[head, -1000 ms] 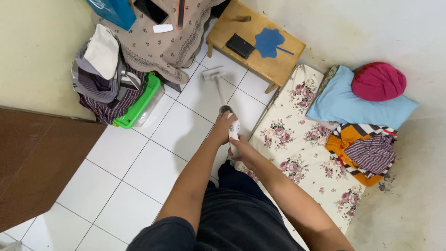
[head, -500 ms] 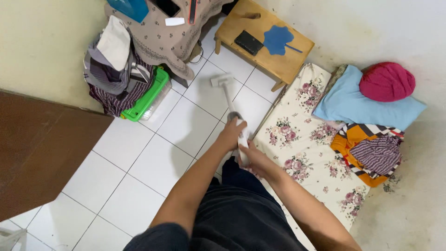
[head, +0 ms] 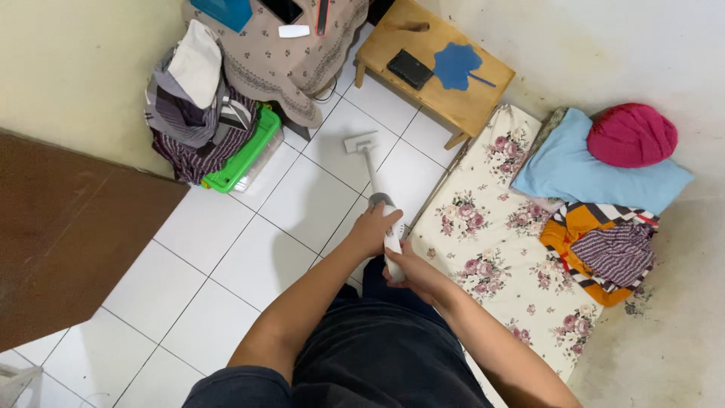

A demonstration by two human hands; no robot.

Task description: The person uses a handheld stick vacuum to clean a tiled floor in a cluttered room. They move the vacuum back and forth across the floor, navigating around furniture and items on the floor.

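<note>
While both hands grip the white stick vacuum (head: 390, 236), the left hand (head: 371, 227) wraps the upper part of the handle body and the right hand (head: 411, 270) closes around its lower end, so neither hand is free. The vacuum's thin tube runs forward to the floor head (head: 361, 142), which rests on the white floor tiles (head: 249, 227) between the wooden stool (head: 453, 106) and the green plastic bin (head: 238, 162).

The head sits near a stool leg and the draped patterned cloth (head: 291, 64); a push straight ahead could, I judge, knock the leg or suck in the cloth's hem. A swing to the right could catch the edge of the floral mattress (head: 491, 249), just beside the tube.

Compared with a second ago, the head lies a little farther from the stool and cloth, the tube looks angled more steeply, and both hands have stayed clamped on the handle.
</note>
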